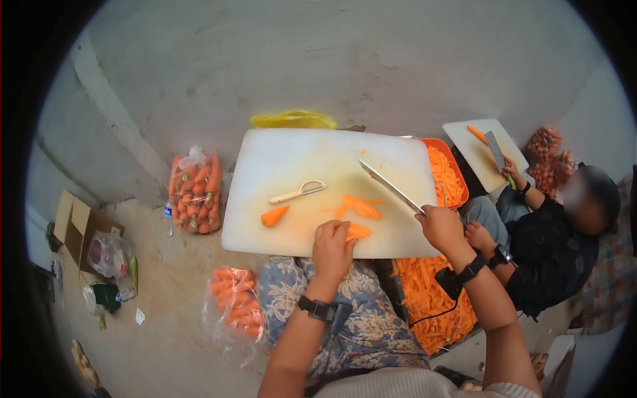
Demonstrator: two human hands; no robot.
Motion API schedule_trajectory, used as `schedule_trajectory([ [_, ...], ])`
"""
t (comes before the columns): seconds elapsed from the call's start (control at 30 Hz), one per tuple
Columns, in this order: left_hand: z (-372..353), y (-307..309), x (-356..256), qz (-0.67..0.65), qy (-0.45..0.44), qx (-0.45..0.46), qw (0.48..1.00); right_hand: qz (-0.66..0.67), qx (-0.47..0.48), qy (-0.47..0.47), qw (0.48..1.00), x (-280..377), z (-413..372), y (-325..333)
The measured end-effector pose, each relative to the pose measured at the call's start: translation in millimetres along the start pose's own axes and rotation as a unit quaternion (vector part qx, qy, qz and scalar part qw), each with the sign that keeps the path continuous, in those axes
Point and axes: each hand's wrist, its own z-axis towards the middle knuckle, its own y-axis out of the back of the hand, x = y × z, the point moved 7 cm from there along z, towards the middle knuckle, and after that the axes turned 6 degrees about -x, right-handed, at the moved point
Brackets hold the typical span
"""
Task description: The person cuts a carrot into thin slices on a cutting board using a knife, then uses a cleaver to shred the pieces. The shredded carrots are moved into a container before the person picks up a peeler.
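A white cutting board (265,159) lies across my lap. My right hand (440,227) is closed round the handle of a knife (391,186), whose blade is raised at a slant over the board. At the board's near edge, my left hand (333,247) has its fingers closed on a carrot piece (358,232); they hide part of it. Just beyond lie several carrot slices (361,206). Farther left on the board are a pointed carrot end (275,216) and a pale-handled peeler (298,192).
Shredded carrot fills an orange basket (455,169) and a crate (424,298) on my right. Bagged carrots (195,192) and another open bag (237,298) stand left. A co-worker (551,239) at right holds a cleaver (494,151) over a second board (488,166). A cardboard box (81,229) sits far left.
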Motion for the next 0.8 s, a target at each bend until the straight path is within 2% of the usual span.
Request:
schedule_trajectory([
  [0.17,3.6,8.0,3.4,0.025,0.048,-0.004,0.999,0.023,0.049,0.023,0.998,2.3,0.5,-22.6],
  [0.23,6.0,14.6,-2.0,0.03,0.017,-0.032,0.999,0.019,0.06,0.044,0.997,12.5,-4.0,-21.9],
  [0.37,2.8,7.4,0.2,0.014,0.033,0.013,0.999,0.05,0.081,0.103,0.99,32.9,-16.3,-18.6],
  [0.57,0.3,6.2,-3.6,0.016,-0.001,0.013,1.0,0.085,0.142,0.149,0.975,49.7,-23.3,-17.9],
  [0.63,1.0,9.2,-8.4,0.034,-0.036,0.011,0.999,0.085,0.136,0.144,0.976,48.5,-23.2,-17.1],
  [0.8,-3.6,6.8,-0.2,0.018,-0.037,0.001,0.999,0.096,0.107,0.116,0.983,48.2,-26.8,-3.9],
])
